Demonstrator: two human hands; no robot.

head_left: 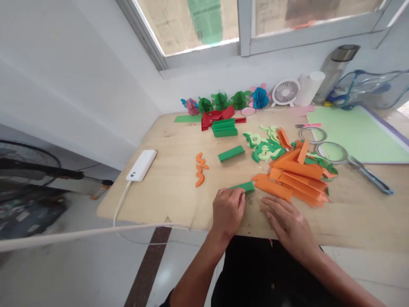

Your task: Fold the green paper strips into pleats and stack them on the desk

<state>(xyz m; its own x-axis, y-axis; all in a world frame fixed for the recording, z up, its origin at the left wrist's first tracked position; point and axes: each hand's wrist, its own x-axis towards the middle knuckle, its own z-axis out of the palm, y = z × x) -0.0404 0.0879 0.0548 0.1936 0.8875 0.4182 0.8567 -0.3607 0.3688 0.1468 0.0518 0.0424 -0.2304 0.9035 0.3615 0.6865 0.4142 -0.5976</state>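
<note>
My left hand (228,209) is closed on a folded green paper strip (245,186) at the table's front edge, its fingers covering the strip's left end. My right hand (286,217) lies to the right with its fingers stretched out on the tabletop, holding nothing. Just beyond its fingertips is a pile of folded orange paper strips (297,170). Another folded green strip (231,153) lies farther back, and a stack of pleated green paper (224,127) stands behind it. To the left are wavy orange paper cutouts (200,175).
Green cutouts (266,149) lie mid-table. Rolls of tape (332,152) and a utility knife (370,175) are at right near light green sheets (358,136). Paper ornaments (221,101), a small fan (286,92) and a bottle (335,72) line the wall. A corded power bank (142,165) sits left.
</note>
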